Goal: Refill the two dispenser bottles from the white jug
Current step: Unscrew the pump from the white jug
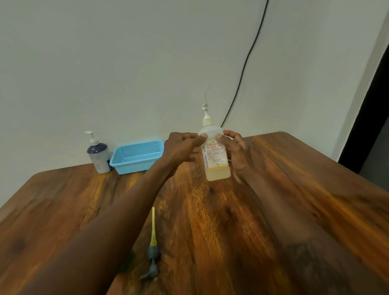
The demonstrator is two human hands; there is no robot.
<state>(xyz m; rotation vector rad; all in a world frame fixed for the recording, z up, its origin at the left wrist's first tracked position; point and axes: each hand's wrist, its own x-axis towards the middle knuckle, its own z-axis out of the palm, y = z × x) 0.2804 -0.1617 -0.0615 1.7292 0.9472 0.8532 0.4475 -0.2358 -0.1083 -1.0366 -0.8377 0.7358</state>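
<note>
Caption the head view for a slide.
Left hand and right hand hold a clear pump bottle at a wooden table, blue basket behind.

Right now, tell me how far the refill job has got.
Done: nothing looks refilled; a loose pump lies on the table. In hand: left hand and right hand hold the clear bottle, pump on, liquid low. Left: both bottles need filling; the dark bottle stands capped beside the blue basket, and no white jug is in view.
</note>
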